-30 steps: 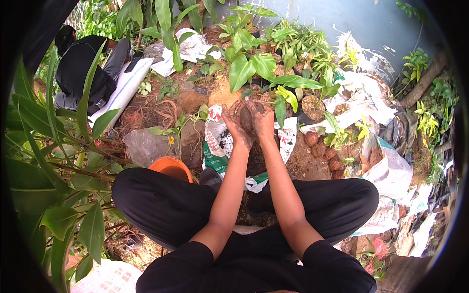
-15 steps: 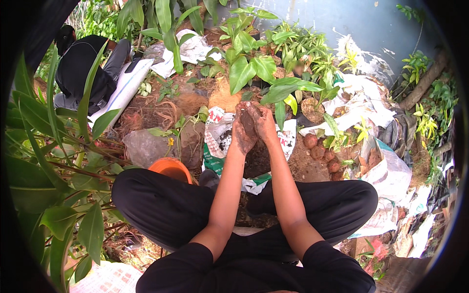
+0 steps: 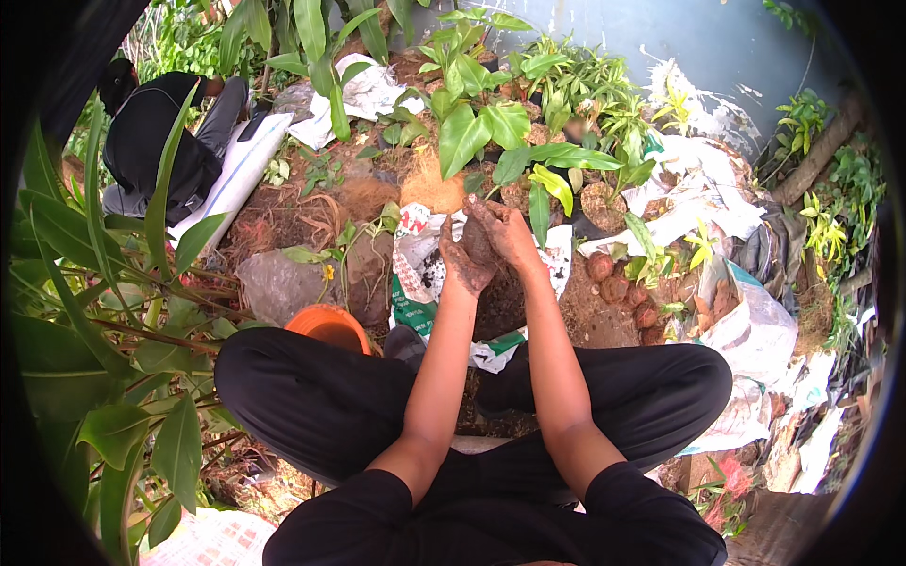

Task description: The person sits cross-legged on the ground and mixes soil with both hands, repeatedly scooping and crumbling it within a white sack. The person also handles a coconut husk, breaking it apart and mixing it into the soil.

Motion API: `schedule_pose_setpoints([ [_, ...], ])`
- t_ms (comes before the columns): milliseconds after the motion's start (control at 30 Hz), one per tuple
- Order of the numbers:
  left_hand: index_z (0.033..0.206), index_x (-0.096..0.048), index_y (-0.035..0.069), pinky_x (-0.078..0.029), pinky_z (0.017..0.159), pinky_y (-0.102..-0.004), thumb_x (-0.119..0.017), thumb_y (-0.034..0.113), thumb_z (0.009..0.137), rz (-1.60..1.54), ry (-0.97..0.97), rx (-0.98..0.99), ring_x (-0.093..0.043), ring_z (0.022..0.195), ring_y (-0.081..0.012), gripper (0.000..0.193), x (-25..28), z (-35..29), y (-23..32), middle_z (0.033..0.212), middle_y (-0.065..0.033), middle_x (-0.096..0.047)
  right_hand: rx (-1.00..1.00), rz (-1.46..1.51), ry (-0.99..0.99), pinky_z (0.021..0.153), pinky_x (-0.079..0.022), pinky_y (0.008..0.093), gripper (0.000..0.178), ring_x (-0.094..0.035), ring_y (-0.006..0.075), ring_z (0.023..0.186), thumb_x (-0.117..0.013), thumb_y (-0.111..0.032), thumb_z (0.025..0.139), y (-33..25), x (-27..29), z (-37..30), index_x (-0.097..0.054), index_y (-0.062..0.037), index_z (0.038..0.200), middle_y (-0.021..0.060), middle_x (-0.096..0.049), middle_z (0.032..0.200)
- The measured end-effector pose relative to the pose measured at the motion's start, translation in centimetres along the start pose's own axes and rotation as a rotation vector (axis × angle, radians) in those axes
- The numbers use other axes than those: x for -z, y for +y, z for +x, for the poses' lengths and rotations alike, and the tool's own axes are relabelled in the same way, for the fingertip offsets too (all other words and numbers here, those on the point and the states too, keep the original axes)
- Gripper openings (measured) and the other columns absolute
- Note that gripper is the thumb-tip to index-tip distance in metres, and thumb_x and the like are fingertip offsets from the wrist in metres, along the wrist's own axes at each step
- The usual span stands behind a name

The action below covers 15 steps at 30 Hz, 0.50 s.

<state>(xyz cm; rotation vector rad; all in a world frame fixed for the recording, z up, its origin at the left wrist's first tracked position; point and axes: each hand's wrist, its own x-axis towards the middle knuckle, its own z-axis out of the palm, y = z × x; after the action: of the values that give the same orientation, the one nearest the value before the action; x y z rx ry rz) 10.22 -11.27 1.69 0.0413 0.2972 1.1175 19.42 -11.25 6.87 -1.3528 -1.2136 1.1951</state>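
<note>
Above an opened white and green sack [image 3: 411, 307], my two soil-smeared hands hold a clump of dark, moist soil [image 3: 478, 243] between them. My left hand [image 3: 464, 272] is cupped against the clump's near left side, thumb raised. My right hand [image 3: 511, 238] wraps its far right side, with the fingers bent over the top. The palms are hidden. Loose dark soil [image 3: 500, 307] lies in the sack below my wrists.
An orange pot [image 3: 330, 326] stands left of the sack by my knee. Leafy plants [image 3: 477, 132] grow beyond my hands. Several round brown balls [image 3: 613, 289] lie at right, near another sack [image 3: 750, 325]. At far left, a person in black [image 3: 156, 141] sits beside a white sack [image 3: 247, 170].
My left hand has shifted slightly left and its thumb stands apart from the clump. The right hand's fingers have curled more over the top. The clump stays between both hands.
</note>
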Motion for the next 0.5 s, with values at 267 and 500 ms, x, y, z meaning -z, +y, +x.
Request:
schedule_pose_setpoints([
  [267,0.114,-0.058,0.020,-0.038,0.099,-0.0523,-0.037,0.067,0.086,0.003,-0.114,0.153,-0.052,0.115,-0.0266,0.059,0.3,0.2,0.4,0.122,-0.0064,-0.057,0.098,0.448,-0.173,0.085,-0.049,0.0313,0.036,-0.063,0.0198,0.091,-0.069,-0.028,0.087,2.7,0.4,2.0,-0.068,0.0018,0.107,0.0126,-0.068,0.101],
  [500,0.113,-0.056,0.012,-0.040,0.099,-0.0418,-0.034,0.061,0.089,-0.070,0.161,-0.179,-0.055,0.109,-0.0259,0.059,0.8,0.7,0.0,0.113,-0.0081,-0.059,-0.054,0.517,-0.118,0.066,-0.051,0.0300,0.027,-0.062,0.0177,0.069,-0.067,-0.023,0.089,3.5,-1.7,1.5,-0.065,0.0040,0.087,0.0088,-0.064,0.075],
])
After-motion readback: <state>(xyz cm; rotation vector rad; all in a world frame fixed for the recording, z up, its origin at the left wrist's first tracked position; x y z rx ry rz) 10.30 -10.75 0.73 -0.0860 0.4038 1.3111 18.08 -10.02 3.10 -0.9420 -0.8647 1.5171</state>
